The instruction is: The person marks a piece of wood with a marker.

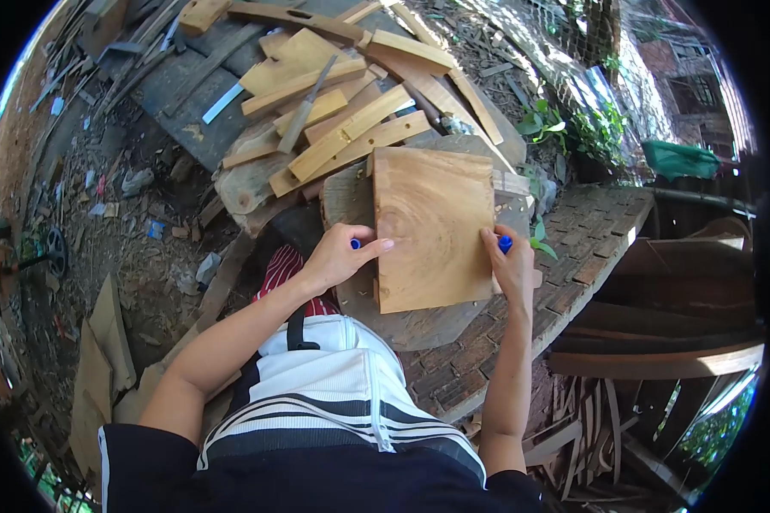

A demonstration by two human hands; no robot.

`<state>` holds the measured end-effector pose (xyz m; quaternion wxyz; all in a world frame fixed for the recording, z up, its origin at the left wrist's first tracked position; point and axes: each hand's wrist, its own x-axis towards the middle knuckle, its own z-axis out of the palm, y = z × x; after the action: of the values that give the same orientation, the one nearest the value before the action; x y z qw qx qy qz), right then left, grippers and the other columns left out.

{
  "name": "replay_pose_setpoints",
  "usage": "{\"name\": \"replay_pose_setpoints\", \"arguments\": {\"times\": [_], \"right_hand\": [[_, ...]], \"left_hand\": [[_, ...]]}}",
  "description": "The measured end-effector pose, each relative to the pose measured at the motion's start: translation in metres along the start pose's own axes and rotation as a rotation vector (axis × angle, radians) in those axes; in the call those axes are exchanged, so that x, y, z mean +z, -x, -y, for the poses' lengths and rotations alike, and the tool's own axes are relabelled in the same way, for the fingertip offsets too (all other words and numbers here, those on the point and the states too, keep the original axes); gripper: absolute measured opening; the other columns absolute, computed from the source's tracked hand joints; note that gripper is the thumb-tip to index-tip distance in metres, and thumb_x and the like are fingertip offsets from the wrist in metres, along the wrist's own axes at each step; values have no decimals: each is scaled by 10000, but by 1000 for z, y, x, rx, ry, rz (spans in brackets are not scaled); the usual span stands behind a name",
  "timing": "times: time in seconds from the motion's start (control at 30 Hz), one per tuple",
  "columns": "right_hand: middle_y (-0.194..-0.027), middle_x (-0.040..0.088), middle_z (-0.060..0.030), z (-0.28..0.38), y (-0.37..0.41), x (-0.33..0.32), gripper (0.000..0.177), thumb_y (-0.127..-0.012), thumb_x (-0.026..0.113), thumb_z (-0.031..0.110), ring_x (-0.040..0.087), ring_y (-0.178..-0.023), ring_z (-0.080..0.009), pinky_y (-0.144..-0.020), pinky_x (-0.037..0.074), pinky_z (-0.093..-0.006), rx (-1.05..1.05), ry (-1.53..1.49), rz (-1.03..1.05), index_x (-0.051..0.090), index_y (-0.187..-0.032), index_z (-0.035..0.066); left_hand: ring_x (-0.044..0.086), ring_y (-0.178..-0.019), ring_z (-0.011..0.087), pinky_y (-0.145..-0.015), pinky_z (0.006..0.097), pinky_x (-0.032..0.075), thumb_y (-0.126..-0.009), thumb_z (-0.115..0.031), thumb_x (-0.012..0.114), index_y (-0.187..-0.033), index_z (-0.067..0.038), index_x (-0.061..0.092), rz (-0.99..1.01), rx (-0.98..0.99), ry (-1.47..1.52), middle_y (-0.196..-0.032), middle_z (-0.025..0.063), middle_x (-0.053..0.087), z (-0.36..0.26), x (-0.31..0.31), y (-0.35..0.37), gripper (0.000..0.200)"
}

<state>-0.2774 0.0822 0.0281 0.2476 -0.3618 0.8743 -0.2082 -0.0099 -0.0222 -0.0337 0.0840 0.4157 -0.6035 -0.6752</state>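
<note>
A square wooden board [436,227] with curved grain lies flat before me on a larger wood block [346,197]. At its left edge, my left hand [344,256] is closed, thumb over the face and fingers curled beside the side. A small blue object [355,244] shows among those fingers, perhaps a cap or pen end. My right hand [510,261] grips the right edge, thumb on the rim. Another blue piece [505,244], like the end of a marker, sticks out between its fingers. How far the fingers reach under the board is hidden.
Beyond the board are piled wooden pieces [351,137], with a chisel-like tool [304,111] on top. A brick ledge [573,248] runs along the right, near curved timber [659,363]. Scraps litter the ground [137,239] at left. A green basin [680,160] stands far right.
</note>
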Motion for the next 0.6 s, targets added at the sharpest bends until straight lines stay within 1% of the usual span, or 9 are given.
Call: {"name": "replay_pose_setpoints", "arguments": {"times": [0.07,0.1,0.13,0.17,0.2,0.23,0.3,0.4,0.6], "right_hand": [[-759,671,-225,4,5,1,373,-877,683,311,683,-707,-323,-649,498,-385,-24,4,-48,677,-1049,-20],[-774,659,-238,13,9,0,313,-885,674,276,661,-741,-388,-641,491,-428,-22,17,-56,667,-983,-22],[-774,659,-238,11,11,4,313,-885,674,276,661,-741,-388,-641,491,-428,1,-10,-93,667,-983,-22],[-793,673,-216,7,13,7,307,-884,678,269,666,-722,-360,-642,499,-412,-91,41,-141,668,-1010,-11],[-811,687,-194,4,15,11,304,-883,682,262,670,-703,-332,-643,507,-395,-178,95,-191,669,-1036,1],[-811,687,-194,3,17,14,304,-883,682,262,670,-703,-332,-643,507,-395,-148,69,-231,669,-1036,1],[-809,648,-202,6,19,14,259,-863,688,225,645,-742,-386,-652,511,-463,-170,96,-234,608,-973,5],[-812,649,-172,3,24,19,296,-853,688,224,656,-745,-345,-642,536,-421,-129,71,-284,615,-1023,-6],[-793,630,-89,1,25,24,364,-854,687,252,645,-731,-221,-598,523,-342,-109,81,-274,628,-1091,-18]], "left_hand": [[438,-569,62,-513,287,367,-881,-370,694,-877,41,708,-79,105,70,-582,10,547,2,5,2,411],[433,-577,53,-514,276,357,-883,-349,697,-892,44,707,-61,54,57,-593,-2,545,-2,3,4,393],[428,-586,44,-514,265,347,-884,-329,701,-907,46,705,-46,4,38,-605,-13,544,-9,2,6,376],[419,-600,32,-518,250,334,-889,-299,699,-921,42,704,-59,-36,45,-637,-18,559,-13,3,8,343],[448,-632,27,-550,233,361,-894,-284,693,-903,44,698,-101,48,71,-675,-17,589,-19,7,10,328],[499,-679,34,-620,218,408,-896,-251,691,-902,50,689,-79,-44,-70,-721,-5,634,-27,2,12,301],[552,-768,53,-716,216,434,-885,-167,707,-1033,43,659,-123,-19,112,-831,13,665,-19,9,11,261],[543,-768,48,-734,210,430,-890,-164,704,-1062,27,649,-152,-100,38,-859,2,655,-36,11,16,263],[470,-676,16,-604,187,363,-897,-177,696,-1011,8,665,-168,-286,-58,-805,-24,626,-46,6,17,219]]}}
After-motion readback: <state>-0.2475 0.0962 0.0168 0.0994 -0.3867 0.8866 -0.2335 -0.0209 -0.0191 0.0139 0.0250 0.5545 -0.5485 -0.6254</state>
